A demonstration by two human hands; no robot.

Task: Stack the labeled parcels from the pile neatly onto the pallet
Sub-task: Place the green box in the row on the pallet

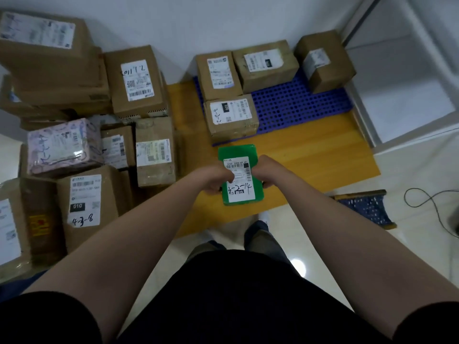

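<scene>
You are looking down at a glossy pale tile floor [323,244], which is catching a bright light reflection [298,265] at lower centre. A white wall [173,26] is running along the top of the frame, a white unit [409,95] is standing at upper right, and a black cable [427,202] is curling at the right edge.

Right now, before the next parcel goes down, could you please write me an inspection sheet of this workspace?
Surface: blue pallet on a yellow mat; its front right part is bare.
Job's things: four brown parcels on the pallet, along its back and left; green parcel in hand; pile of parcels at left.
Clutter: a spare pallet piece on the floor at right.
Hands: left hand and right hand grip the green parcel's sides.
Cables: one thin cable looped on the floor, far right.
Surroundings: white wall behind, white cabinet at right.
</scene>
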